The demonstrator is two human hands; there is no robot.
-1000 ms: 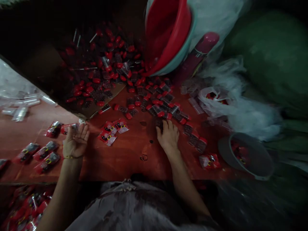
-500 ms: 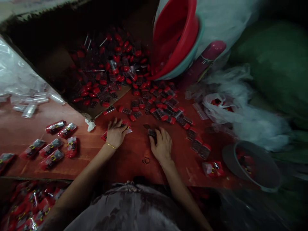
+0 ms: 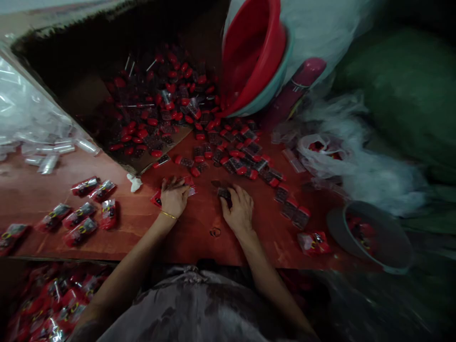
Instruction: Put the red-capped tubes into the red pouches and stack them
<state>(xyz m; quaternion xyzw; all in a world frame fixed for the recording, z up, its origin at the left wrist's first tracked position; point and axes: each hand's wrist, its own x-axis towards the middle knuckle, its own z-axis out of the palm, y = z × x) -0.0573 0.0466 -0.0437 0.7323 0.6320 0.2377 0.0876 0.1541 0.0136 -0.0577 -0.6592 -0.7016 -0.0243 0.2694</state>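
Observation:
My left hand (image 3: 174,199), with a thin gold bracelet at the wrist, bends its fingers over a red printed plastic packet (image 3: 190,184) on the table. The packet's other end shows left of the hand. To the right, my right hand (image 3: 238,206) is closed on a small clear bottle (image 3: 224,193) with dark contents, its far end covered by the fingers. Just above the hands lies a spread of similar red-capped bottles (image 3: 237,165). A dark ring-shaped band (image 3: 215,232) rests between my forearms.
A tipped cardboard box (image 3: 81,137) holds many red-capped pieces. Filled red packets (image 3: 80,216) lie at left, above a heap of packets (image 3: 53,304). A red basin (image 3: 254,57), a pink bottle (image 3: 306,78), a plastic bag (image 3: 377,171) and a grey tub (image 3: 342,228) stand right.
The whole view has shifted slightly. My left hand stays over the packet and my right hand keeps the small bottle, both almost in the same place on the table.

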